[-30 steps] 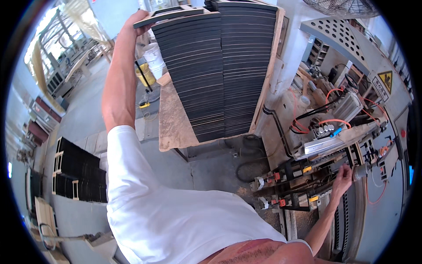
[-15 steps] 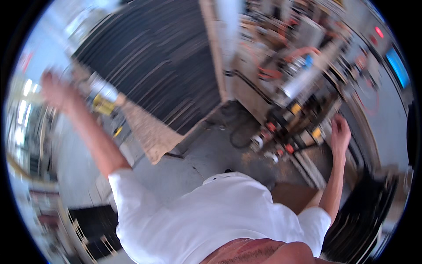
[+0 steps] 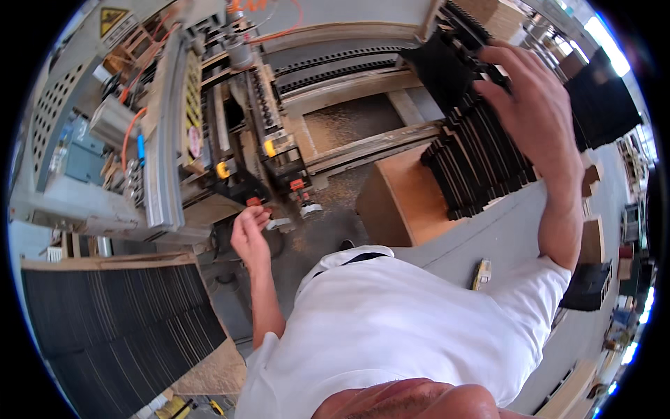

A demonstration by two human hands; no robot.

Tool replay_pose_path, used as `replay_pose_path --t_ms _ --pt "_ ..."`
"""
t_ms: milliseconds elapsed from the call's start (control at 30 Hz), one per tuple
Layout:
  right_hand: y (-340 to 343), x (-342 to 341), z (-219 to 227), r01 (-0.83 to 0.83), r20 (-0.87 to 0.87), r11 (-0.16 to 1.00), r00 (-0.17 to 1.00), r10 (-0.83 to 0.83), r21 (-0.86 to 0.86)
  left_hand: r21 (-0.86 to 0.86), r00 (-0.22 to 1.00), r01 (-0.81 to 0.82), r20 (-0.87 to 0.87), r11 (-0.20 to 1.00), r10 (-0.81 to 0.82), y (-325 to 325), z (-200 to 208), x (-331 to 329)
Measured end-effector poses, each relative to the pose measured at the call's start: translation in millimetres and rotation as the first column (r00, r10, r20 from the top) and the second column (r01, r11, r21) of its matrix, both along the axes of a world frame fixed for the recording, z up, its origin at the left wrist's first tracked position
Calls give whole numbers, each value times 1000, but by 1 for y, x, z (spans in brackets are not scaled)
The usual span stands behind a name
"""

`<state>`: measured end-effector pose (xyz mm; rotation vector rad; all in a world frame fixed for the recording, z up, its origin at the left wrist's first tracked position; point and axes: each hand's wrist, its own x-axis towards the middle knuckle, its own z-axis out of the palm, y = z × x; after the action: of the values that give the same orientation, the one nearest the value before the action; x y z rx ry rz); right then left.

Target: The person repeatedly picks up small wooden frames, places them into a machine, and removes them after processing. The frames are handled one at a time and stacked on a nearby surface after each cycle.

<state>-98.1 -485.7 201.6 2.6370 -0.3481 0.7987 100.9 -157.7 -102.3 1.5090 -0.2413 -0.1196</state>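
Note:
My right hand [image 3: 534, 105] reaches over a stack of thin black slats [image 3: 474, 157] at the upper right. Its thumb and fingers are apart, with black slat ends showing between them; whether they touch is unclear. The stack rests on a brown wooden box [image 3: 401, 199]. My left hand [image 3: 250, 236] is beside the near end of a machine [image 3: 265, 133], close to a red knob [image 3: 253, 202]. Its fingers are loosely curled in, and nothing shows in them.
A large pile of black slats [image 3: 118, 328] lies on a board at the lower left. Rails [image 3: 342, 66] run from the machine toward the stack. Sawdust [image 3: 335, 126] lies beneath them. A small yellowish item [image 3: 481, 274] is on the floor, and more black pieces [image 3: 601, 101] stand far right.
My view has turned to the right, so the machine and the large slat pile now lie on the left. My right hand has come over the slat stack; my left hand has come down beside the machine.

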Motion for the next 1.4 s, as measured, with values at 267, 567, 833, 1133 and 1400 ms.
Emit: replay_pose_path --t_ms 267,567,833,1133,1400 --pt "-103 -106 -48 460 -144 720 878 -457 520 38 957 278 -95 960 -274 -92 -32 27" --pt "-114 -112 -52 243 100 680 901 -423 692 15 980 144 -142 989 -141 -103 -23 107" --pt "-40 -40 -36 144 206 783 921 -329 605 -219 920 18 -378 976 -101 -128 -40 273" --pt "25 54 -40 75 94 723 977 -190 687 -308 804 -124 -588 943 -87 -207 -104 459" --pt "36 115 -66 120 -32 674 989 -141 729 -438 743 -332 -667 835 -54 -262 -95 514"
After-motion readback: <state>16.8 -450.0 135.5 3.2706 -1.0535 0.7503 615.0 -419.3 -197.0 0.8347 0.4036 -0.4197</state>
